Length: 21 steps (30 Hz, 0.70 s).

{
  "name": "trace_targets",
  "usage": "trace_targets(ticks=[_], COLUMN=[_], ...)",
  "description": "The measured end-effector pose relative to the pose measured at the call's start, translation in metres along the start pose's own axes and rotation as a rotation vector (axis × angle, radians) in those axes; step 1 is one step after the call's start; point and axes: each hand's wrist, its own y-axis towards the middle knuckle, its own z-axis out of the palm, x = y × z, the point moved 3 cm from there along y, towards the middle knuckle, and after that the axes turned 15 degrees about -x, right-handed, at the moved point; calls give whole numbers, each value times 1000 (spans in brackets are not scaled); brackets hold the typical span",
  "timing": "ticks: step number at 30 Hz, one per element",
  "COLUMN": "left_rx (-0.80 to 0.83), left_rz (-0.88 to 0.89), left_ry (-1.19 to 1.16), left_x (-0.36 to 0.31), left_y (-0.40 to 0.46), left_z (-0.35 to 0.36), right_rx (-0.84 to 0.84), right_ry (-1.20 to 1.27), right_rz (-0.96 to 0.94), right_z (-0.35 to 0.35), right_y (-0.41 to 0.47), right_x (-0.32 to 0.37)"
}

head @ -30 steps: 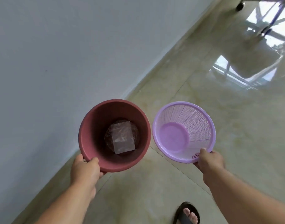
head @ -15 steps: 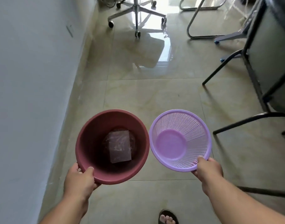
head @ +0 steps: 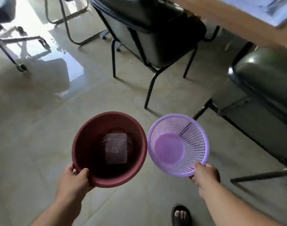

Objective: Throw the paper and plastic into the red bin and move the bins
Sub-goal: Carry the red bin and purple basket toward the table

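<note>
My left hand (head: 74, 178) grips the near rim of the red bin (head: 84, 144), which I hold above the tiled floor. At its bottom lies a clear plastic sheet (head: 116, 150); paper under it cannot be made out. Beside it on the right, rims almost touching, is the purple mesh bin (head: 198, 137), with nothing in it. My right hand (head: 206, 175) holds that one by its near rim, thumb inside.
A dark chair (head: 155, 35) stands straight ahead and another (head: 263, 88) close on the right, under a wooden table (head: 234, 22). Swivel-chair legs with castors (head: 22, 66) are at the far left. My sandalled foot (head: 181, 215) shows at the bottom.
The view has swung right, away from the white wall, and the chairs and table have come into view. Both bins stay in my hands, side by side.
</note>
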Motion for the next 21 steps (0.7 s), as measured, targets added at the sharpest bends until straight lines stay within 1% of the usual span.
trace_targets(ticks=[4, 10, 17, 21], left_rx=[139, 312, 392, 412], left_rz=[29, 103, 145, 133], left_ry=[84, 179, 257, 300], left_x=[5, 27, 87, 126], left_y=[-45, -125, -218, -267], left_z=[50, 127, 212, 250], right_rx=[-98, -236, -288, -309], right_ry=[37, 90, 256, 261], right_rz=[82, 210, 389, 431], right_z=[-67, -141, -213, -252], right_y=[32, 100, 179, 224], right_x=[-41, -112, -192, -240])
